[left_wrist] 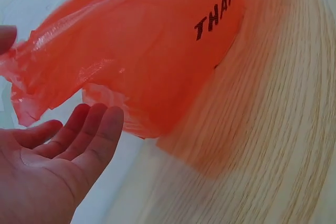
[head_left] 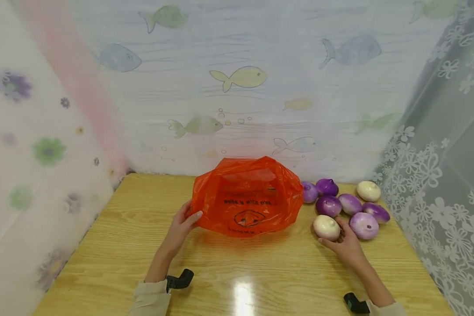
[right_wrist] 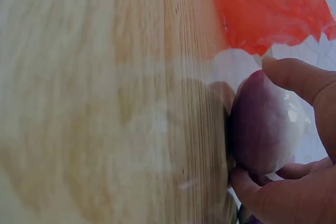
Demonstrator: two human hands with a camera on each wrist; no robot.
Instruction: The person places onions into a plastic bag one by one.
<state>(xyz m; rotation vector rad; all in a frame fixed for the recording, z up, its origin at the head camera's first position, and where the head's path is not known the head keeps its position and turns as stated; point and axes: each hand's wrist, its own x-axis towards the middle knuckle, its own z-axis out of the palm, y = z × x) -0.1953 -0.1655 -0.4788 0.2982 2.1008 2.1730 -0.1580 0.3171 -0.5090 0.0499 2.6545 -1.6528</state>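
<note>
An orange-red plastic bag [head_left: 249, 197] stands on the table with its mouth open towards me, dark print showing inside. My left hand [head_left: 181, 226] is at the bag's left rim, its thumb over the edge. In the left wrist view, the thumb touches the film and the other fingers [left_wrist: 97, 129] extend below, well apart from it. My right hand [head_left: 347, 245] grips a pale purple-and-white onion [head_left: 326, 227] at the near left of a group. Thumb and fingers lie on opposite sides of this onion [right_wrist: 265, 124] in the right wrist view.
Beside the held onion lie several others, including a large light purple onion [head_left: 364, 226], a dark purple onion [head_left: 328, 206] and a white onion [head_left: 368, 191]. They sit on the right of the wooden table [head_left: 102, 245]. A fish-patterned curtain [head_left: 237, 101] hangs behind.
</note>
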